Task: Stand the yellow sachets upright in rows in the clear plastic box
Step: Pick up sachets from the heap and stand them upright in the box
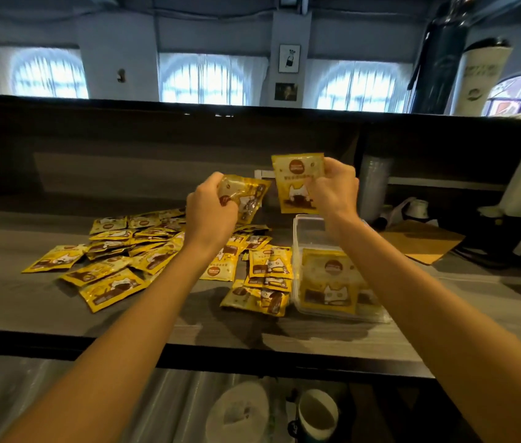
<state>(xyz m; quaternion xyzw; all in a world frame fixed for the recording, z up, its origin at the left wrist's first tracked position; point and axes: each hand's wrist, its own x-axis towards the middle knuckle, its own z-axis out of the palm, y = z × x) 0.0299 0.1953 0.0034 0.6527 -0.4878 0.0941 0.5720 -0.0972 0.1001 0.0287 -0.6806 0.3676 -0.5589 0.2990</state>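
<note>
Several yellow sachets (144,254) lie loose in a pile on the grey counter. My left hand (211,212) holds one tilted yellow sachet (248,195) in the air above the pile. My right hand (336,187) grips another yellow sachet (296,183) by its right edge, upright, above the far end of the clear plastic box (308,228). The box stands right of the pile. A yellow sachet (332,282) leans against its near wall inside.
A brown cardboard sheet (422,239) lies right of the box. A stack of clear cups (374,183) stands behind the box under a dark shelf. A white cup (417,207) sits further right. Below the counter edge are a white lid (241,414) and a cup (318,414).
</note>
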